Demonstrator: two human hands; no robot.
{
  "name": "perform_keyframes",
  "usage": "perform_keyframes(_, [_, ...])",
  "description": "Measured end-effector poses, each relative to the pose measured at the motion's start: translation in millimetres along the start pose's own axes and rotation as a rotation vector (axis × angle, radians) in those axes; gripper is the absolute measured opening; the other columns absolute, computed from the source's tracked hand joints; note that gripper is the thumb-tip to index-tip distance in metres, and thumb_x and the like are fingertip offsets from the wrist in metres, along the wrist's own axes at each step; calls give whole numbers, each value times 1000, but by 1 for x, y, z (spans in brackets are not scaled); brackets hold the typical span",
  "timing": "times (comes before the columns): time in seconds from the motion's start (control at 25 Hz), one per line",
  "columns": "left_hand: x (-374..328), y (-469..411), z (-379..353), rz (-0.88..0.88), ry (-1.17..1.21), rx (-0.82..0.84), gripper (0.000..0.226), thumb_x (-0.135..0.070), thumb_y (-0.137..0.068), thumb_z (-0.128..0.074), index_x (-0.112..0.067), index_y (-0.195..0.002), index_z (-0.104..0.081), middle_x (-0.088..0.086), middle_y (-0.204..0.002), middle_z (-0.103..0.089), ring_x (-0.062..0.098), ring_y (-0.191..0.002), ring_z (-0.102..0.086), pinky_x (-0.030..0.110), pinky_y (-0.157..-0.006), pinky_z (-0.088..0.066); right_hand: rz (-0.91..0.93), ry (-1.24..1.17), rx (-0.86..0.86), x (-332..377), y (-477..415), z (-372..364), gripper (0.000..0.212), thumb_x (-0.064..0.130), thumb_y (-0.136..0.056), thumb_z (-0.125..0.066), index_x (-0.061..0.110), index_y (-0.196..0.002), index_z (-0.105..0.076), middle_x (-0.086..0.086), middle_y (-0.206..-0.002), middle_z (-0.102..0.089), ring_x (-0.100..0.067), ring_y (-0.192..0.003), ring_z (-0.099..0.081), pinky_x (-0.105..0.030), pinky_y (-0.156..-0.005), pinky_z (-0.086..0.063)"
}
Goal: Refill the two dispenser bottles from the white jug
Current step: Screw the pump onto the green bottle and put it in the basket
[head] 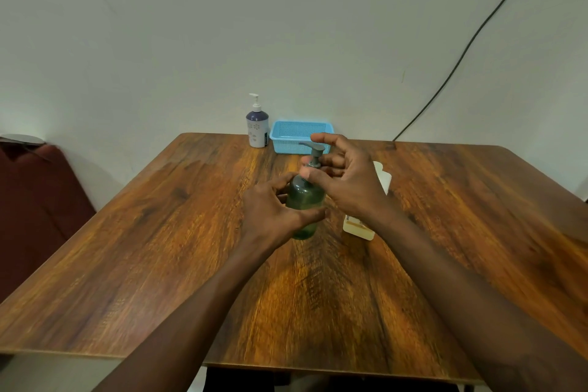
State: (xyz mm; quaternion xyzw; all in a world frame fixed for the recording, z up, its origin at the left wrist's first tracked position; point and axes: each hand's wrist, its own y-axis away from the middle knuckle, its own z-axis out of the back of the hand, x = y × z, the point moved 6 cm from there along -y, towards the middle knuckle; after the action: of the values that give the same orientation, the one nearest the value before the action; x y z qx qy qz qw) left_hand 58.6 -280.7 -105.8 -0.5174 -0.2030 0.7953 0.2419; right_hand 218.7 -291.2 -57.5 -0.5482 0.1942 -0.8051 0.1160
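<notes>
one wood table | wall | left grip holds green bottle | right grip pinches pump

I see a brown wood-grain table with rounded far corners. Near its middle stands a green pump bottle, and just to its right a white jug with a yellowish label, largely hidden. At the far edge a white-and-purple pump bottle stands upright, with a blue mesh basket just beside it on the right.
</notes>
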Motion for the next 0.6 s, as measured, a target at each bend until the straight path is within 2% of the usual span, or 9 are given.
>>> perform_keyframes(0.08, [0,0,-2,1,-12,2,79,-58,-59,-94,-38,-129,-65,-28,-103,-70,-13,-96,-67,12,-79,-57,9,175,-142,7,1,5,66,53,-65,-91,31,-117,-57,19,-91,-66,11,-84,-67,-13,-69,-58])
perform_keyframes(0.16, [-1,0,-5,-6,-9,-2,80,-56,-58,-94,-29,-129,-68,-20,-107,-73,-13,-95,-67,13,-78,-58,-29,241,-187,9,0,5,72,68,-60,-84,31,-113,-54,17,-88,-64,7,-77,-66,-10,-64,-55])
perform_keyframes(0.24, [-3,-1,-4,-3,12,-8,82,-54,-59,-94,-27,-132,-68,-20,-109,-72,-10,-97,-68,13,-80,-57,-78,147,-89,3,-3,1,67,63,-73,-81,30,-124,-53,10,-111,-68,-2,-97,-68,-19,-81,-60])
perform_keyframes(0.32, [-5,-3,0,-6,12,-14,78,-51,-61,-94,-32,-132,-66,-23,-110,-72,-9,-99,-68,12,-82,-55,-153,-126,109,0,-4,-7,61,36,-91,-76,31,-143,-45,-1,-134,-66,-14,-121,-65,-31,-97,-57])
perform_keyframes(0.4, [-8,-5,5,-21,12,-12,72,-47,-64,-94,-41,-128,-63,-30,-105,-68,-12,-100,-67,11,-84,-54,-149,-244,176,0,-3,-7,68,13,-94,-73,29,-151,-38,-6,-133,-68,-15,-120,-68,-31,-97,-58])
perform_keyframes(0.44, [-9,-5,6,-29,8,-7,71,-46,-64,-94,-42,-127,-61,-32,-104,-67,-13,-100,-66,11,-84,-54,-116,-181,116,1,-4,-3,73,12,-89,-79,27,-150,-40,-6,-129,-71,-13,-114,-71,-29,-92,-60])
perform_keyframes(0.48, [-10,-6,5,-33,1,-3,71,-46,-65,-94,-41,-127,-62,-31,-104,-67,-13,-99,-66,12,-84,-55,-88,-66,19,3,-5,2,78,19,-81,-88,24,-146,-45,-4,-122,-73,-10,-105,-74,-25,-85,-61])
perform_keyframes(0.52, [-9,-5,4,-31,-7,-2,71,-47,-65,-94,-37,-128,-64,-28,-105,-69,-12,-97,-67,13,-84,-56,-74,39,-81,6,-6,5,82,31,-70,-95,23,-138,-50,1,-112,-74,-7,-94,-74,-21,-78,-61])
perform_keyframes(0.6, [-7,-5,3,-13,-22,-8,72,-48,-64,-94,-26,-128,-69,-17,-110,-73,-11,-93,-66,15,-83,-58,-62,142,-182,13,-4,5,81,53,-57,-94,25,-123,-55,11,-96,-69,-3,-80,-71,-15,-69,-59])
